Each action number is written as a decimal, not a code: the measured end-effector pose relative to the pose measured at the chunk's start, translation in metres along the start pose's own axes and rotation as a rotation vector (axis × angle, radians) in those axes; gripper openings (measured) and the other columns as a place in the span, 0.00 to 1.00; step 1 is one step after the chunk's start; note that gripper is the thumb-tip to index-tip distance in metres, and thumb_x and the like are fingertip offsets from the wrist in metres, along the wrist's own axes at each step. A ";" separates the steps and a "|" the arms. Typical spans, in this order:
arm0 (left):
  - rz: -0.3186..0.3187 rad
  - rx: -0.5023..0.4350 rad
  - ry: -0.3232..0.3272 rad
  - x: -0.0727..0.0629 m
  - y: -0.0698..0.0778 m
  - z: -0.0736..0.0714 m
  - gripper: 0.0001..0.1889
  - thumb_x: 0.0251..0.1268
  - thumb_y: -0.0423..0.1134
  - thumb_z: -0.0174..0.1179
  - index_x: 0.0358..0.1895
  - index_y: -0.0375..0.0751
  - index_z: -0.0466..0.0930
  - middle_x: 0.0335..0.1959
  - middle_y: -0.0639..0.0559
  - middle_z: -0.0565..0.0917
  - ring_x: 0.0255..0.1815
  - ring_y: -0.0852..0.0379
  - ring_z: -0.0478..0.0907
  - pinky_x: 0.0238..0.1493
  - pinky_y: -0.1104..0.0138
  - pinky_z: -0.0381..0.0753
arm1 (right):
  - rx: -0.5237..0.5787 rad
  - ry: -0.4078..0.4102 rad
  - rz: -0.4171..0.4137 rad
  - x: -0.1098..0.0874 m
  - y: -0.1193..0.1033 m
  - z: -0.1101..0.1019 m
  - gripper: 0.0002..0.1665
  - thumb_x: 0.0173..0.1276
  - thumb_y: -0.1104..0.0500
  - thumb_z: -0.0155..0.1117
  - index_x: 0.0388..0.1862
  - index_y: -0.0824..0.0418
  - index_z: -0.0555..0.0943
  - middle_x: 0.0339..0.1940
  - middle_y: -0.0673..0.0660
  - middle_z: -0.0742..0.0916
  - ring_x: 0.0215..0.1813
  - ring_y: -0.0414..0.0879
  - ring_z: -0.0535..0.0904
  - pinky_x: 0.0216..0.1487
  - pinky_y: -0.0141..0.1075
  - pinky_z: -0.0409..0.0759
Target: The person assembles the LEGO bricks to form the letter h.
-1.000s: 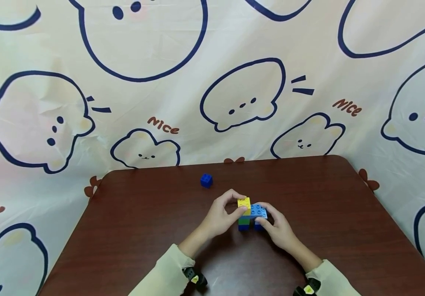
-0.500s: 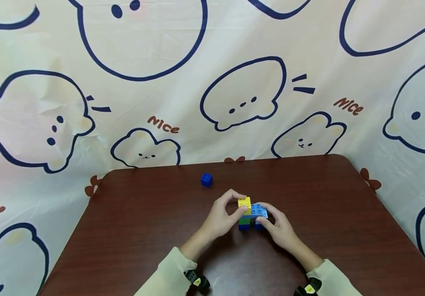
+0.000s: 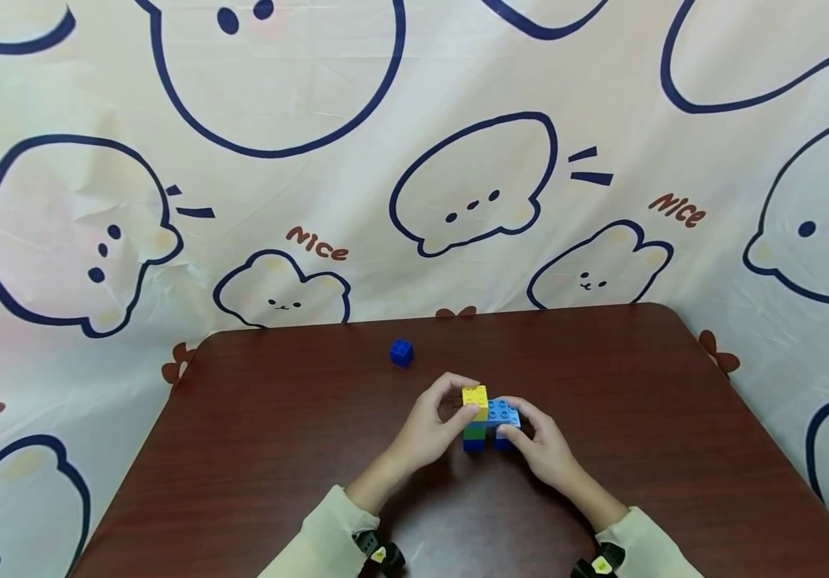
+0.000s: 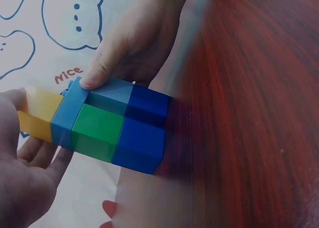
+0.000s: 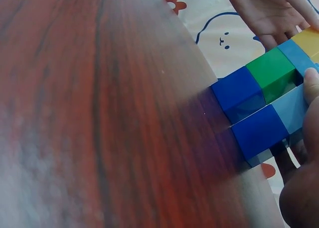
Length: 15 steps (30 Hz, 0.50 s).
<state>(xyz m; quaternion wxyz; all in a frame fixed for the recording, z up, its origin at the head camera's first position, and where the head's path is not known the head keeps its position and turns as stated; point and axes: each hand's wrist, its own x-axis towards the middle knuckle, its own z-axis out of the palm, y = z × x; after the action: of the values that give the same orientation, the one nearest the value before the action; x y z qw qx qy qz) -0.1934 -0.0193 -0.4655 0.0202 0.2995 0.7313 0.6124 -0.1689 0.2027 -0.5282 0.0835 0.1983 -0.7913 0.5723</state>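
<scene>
A small structure of toy building bricks stands on the table between both hands. Two legs carry a long light blue brick [image 3: 502, 410]. One leg is a green brick [image 4: 97, 132] over a dark blue brick [image 4: 140, 142]; its neighbour is a light blue brick [image 4: 112, 93] over another dark blue brick [image 4: 149, 102]. On the left end of the long brick sits a yellow brick [image 3: 475, 398], pinched between thumb and fingers of my left hand [image 3: 423, 429]. My right hand [image 3: 548, 451] grips the structure's right end, its thumb on the long brick's near side.
A loose dark blue brick [image 3: 401, 353] lies farther back on the brown wooden table [image 3: 277, 417], left of the structure. Behind the table hangs a pale cloth [image 3: 457, 80] with cartoon drawings.
</scene>
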 end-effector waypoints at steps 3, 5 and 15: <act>-0.011 0.001 -0.015 0.000 0.002 -0.002 0.15 0.75 0.33 0.60 0.60 0.38 0.76 0.57 0.45 0.82 0.53 0.51 0.81 0.58 0.61 0.81 | 0.002 -0.001 0.006 0.000 -0.001 0.000 0.22 0.75 0.67 0.62 0.66 0.61 0.76 0.51 0.55 0.85 0.47 0.39 0.79 0.48 0.32 0.81; -0.016 0.004 -0.029 0.000 0.004 -0.004 0.15 0.75 0.34 0.60 0.60 0.39 0.76 0.56 0.46 0.82 0.53 0.52 0.81 0.58 0.60 0.81 | -0.001 -0.003 0.010 0.000 -0.001 0.000 0.21 0.75 0.66 0.61 0.65 0.61 0.76 0.51 0.55 0.85 0.47 0.39 0.79 0.48 0.33 0.81; -0.050 0.069 -0.044 -0.004 0.006 -0.020 0.18 0.77 0.39 0.59 0.66 0.43 0.75 0.63 0.50 0.80 0.62 0.53 0.78 0.64 0.52 0.77 | -0.026 0.004 0.034 -0.001 -0.001 0.000 0.20 0.75 0.62 0.63 0.65 0.60 0.77 0.52 0.54 0.85 0.47 0.41 0.79 0.50 0.33 0.80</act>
<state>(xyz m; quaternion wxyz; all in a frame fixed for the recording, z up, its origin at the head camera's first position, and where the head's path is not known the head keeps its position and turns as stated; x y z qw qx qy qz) -0.1958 -0.0385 -0.4558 0.0414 0.2951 0.7585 0.5795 -0.1677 0.2027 -0.5277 0.0780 0.1828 -0.8017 0.5637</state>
